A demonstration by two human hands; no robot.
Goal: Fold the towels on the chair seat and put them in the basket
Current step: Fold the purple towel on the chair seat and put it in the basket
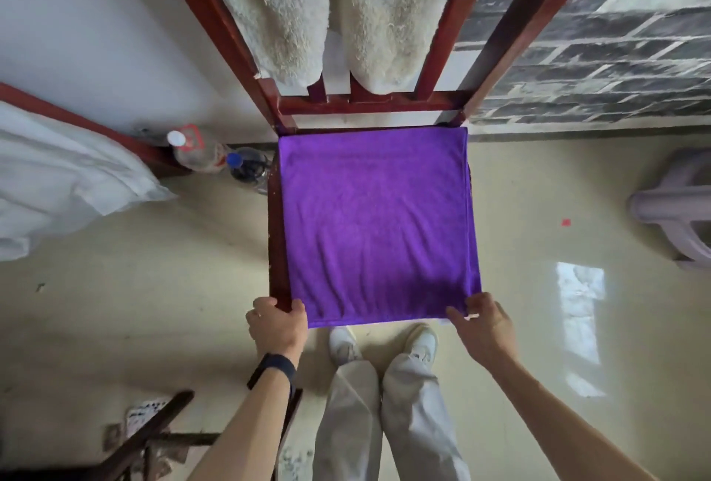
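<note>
Purple towel [377, 226]: spread flat over the seat of a red wooden chair [277, 234], covering it edge to edge. Left hand [277, 326]: closed on the towel's near left corner, at the seat's corner; right hand [485, 324]: pinching the near right corner. Two plastic bottles [215, 157]: on the floor [154, 288] left of the chair; cream fleece [327, 11]: draped over the chair back.

A flat purple terry towel [377, 226] covers nearly the whole seat of a dark red wooden chair [277, 249], which stands on a glossy cream floor [154, 307]. Two plastic bottles [219, 161] sit on the floor just left of it.
</note>
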